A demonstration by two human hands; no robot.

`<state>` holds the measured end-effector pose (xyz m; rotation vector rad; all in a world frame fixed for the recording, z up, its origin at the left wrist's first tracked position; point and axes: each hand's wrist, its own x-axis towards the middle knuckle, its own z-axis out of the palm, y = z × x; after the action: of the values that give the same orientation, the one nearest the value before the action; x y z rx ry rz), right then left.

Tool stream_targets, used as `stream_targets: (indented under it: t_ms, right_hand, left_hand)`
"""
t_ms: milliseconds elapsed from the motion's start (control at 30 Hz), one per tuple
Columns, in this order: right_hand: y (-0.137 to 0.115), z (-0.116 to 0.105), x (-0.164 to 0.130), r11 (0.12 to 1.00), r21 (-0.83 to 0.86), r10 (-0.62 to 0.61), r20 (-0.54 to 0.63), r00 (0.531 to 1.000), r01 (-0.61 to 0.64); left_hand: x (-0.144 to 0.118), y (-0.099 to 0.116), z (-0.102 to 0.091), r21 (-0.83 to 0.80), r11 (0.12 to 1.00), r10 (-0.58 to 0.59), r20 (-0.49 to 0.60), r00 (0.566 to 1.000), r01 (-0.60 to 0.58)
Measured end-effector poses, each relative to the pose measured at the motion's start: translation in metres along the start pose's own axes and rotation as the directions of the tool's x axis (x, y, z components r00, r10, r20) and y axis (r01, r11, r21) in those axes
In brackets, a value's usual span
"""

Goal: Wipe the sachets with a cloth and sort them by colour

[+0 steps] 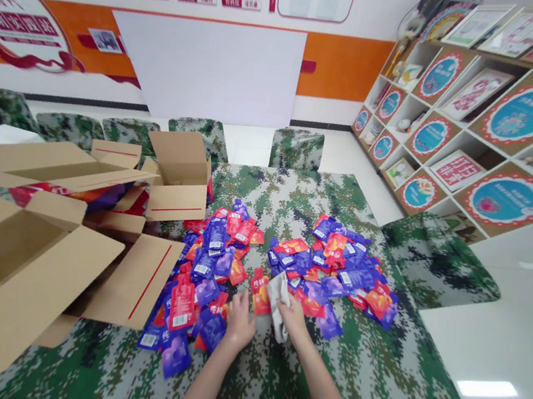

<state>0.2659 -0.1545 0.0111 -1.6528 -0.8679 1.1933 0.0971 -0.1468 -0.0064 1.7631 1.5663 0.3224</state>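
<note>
My right hand (292,318) is closed round a folded light grey cloth (279,304), which stands out beyond the fingertips. Just left of the cloth lies a red pouch (259,291) with white lettering, flat on the table. My left hand (240,322) is beside that pouch, fingers slightly bent and apart, with nothing visible in them. It is close to the left heap of red and purple pouches (217,235). Beyond my right hand spreads a second heap of such pouches (358,278).
A camouflage cloth covers the table (307,196). Open cardboard boxes (36,278) crowd its left side, and another open box (177,202) stands behind the left heap. Camouflage-covered chairs (443,261) stand around. Shelves (460,126) line the right wall.
</note>
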Motion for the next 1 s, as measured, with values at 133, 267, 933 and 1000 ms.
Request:
stream_targets:
  t_ms: [133, 267, 933, 1000]
  right_hand:
    - [0.001, -0.003, 0.009, 0.943, -0.286, -0.167, 0.029, 0.986, 0.168]
    - [-0.018, -0.002, 0.025, 0.807, -0.544, -0.277, -0.007, 0.961, 0.229]
    - [-0.021, 0.057, 0.068, 0.606, -0.682, -0.214, 0.358, 0.909, 0.41]
    - [-0.027, 0.058, 0.079, 0.586, -0.697, -0.228, 0.348, 0.909, 0.413]
  left_hand:
    - [-0.014, 0.007, 0.002, 0.233, 0.919, 0.282, 0.175, 0.943, -0.318]
    - [-0.02, 0.014, 0.01, 0.233, 0.833, 0.398, 0.378, 0.836, -0.502]
    - [-0.021, -0.024, 0.001, 0.2, 0.78, 0.446, 0.487, 0.751, -0.593]
    - [-0.021, -0.023, -0.002, 0.186, 0.786, 0.445, 0.492, 0.748, -0.59]
